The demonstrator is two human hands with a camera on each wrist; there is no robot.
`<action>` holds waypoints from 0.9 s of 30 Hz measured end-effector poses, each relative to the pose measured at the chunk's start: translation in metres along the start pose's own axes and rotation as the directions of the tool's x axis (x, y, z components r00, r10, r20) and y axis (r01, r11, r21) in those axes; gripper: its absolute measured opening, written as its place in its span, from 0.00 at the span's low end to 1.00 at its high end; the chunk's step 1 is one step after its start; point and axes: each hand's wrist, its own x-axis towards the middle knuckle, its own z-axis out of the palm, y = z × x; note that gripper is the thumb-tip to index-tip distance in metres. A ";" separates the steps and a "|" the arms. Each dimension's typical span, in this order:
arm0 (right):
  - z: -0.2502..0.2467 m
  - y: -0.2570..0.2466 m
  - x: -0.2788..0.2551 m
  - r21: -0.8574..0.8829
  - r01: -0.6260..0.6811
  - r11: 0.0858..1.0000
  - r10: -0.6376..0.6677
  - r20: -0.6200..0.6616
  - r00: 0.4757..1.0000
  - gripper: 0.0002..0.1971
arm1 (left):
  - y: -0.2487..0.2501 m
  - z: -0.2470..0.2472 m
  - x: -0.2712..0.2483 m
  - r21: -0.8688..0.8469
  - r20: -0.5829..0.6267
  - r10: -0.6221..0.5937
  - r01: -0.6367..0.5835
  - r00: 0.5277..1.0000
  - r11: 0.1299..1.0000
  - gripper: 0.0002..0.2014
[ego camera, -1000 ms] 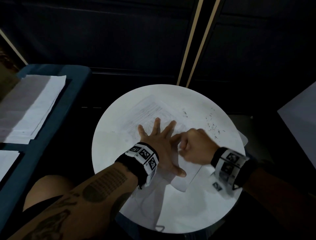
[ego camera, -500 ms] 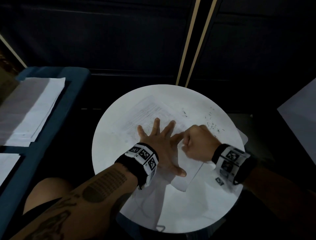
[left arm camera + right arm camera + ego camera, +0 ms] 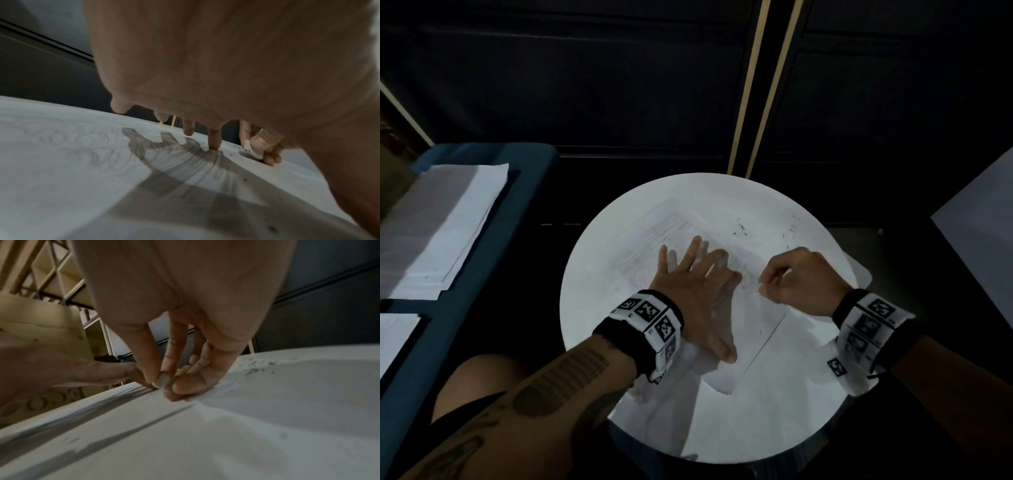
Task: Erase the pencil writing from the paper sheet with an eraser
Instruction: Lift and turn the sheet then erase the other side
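Your left hand lay flat, fingers spread, pinning the sheet mid-table, while the right hand at 3 o'clock pinched the eraser on the paper w/ curled fingers; rubbing hard toward the unpinned edge could've crumpled or torn it.

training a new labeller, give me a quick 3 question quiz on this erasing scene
1. True or false: the left hand lies flat with spread fingers on the paper sheet.
2. What does the right hand pinch? A) pencil B) eraser C) ruler
3. Fill in: the dark eraser crumbs lie on the round white ____.

Key: 1 true; 2 B; 3 table.
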 end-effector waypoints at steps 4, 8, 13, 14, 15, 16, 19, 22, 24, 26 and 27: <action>0.013 -0.002 -0.001 -0.008 -0.008 1.000 0.009 0.027 1.000 0.06 | 0.002 0.001 0.010 -0.104 -0.014 0.025 -0.026 1.000 0.994 0.64; 0.019 -0.007 0.005 -0.101 -0.025 0.995 0.022 -0.036 0.999 0.09 | 0.013 -0.002 0.016 -0.041 -0.078 0.000 -0.004 0.997 0.999 0.56; 0.031 -0.022 0.003 -0.213 0.018 0.977 0.003 0.098 0.995 0.09 | 0.011 0.000 0.014 -0.073 -0.034 -0.043 0.040 0.999 0.997 0.58; 0.027 -0.019 0.007 -0.224 -0.026 0.974 0.044 0.074 0.996 0.08 | 0.010 0.001 0.015 -0.078 -0.022 -0.045 0.043 0.999 0.996 0.58; 0.021 -0.016 0.011 -0.227 -0.089 0.970 0.099 0.035 0.994 0.08 | 0.010 0.001 0.017 -0.085 -0.012 -0.047 0.046 0.999 0.995 0.58; 0.017 -0.013 0.014 -0.222 -0.129 0.967 0.129 -0.015 0.991 0.09 | 0.010 0.002 0.018 -0.092 -0.007 -0.048 0.048 0.999 0.995 0.59; 0.018 -0.023 0.011 -0.224 -0.070 0.972 0.079 0.032 0.996 0.10 | 0.011 0.000 0.021 -0.094 -0.017 -0.059 0.057 0.998 0.994 0.61; 0.022 -0.027 0.006 -0.234 -0.021 0.972 0.051 0.121 0.991 0.11 | 0.011 -0.002 0.024 -0.097 -0.002 -0.063 0.062 0.998 0.993 0.63; 0.010 -0.018 0.018 -0.223 -0.128 0.966 0.135 0.017 0.991 0.09 | 0.010 0.000 0.026 -0.095 -0.005 -0.061 0.060 0.998 0.994 0.63; 0.008 -0.015 0.021 -0.230 -0.143 0.962 0.142 -0.020 0.990 0.08 | 0.009 0.002 0.027 -0.085 -0.010 -0.062 0.061 0.998 0.995 0.64; 0.011 -0.023 0.017 -0.241 -0.115 0.964 0.128 0.038 0.991 0.08 | 0.009 0.002 0.027 -0.080 -0.012 -0.065 0.064 0.998 0.995 0.64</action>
